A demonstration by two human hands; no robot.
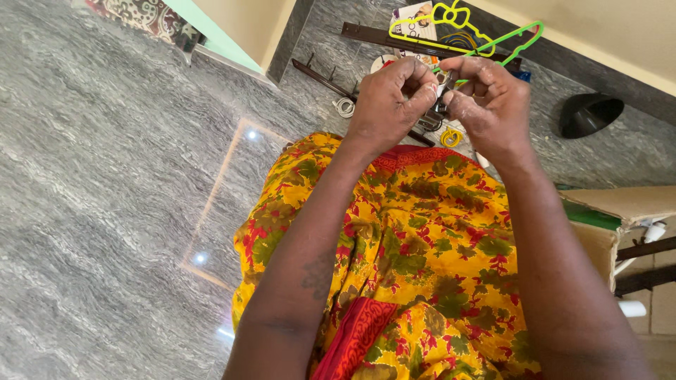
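Note:
My left hand (387, 102) and my right hand (489, 105) are raised together above my lap, fingertips meeting around a small metal piece (443, 81) pinched between them. Its exact shape is hidden by my fingers. My lap is covered by a yellow floral cloth (422, 260) with red and green leaves. Beyond my hands on the grey stone floor lie a yellow plastic hanger (422, 28) and a green plastic hanger (517, 39).
Dark metal hook rails (331, 81) lie on the floor (105, 176) past my knees, with a white ring (345, 107) and a yellow ring (451, 137). A black cone-shaped object (588, 112) sits at the right. An open cardboard box (620, 211) stands by my right side.

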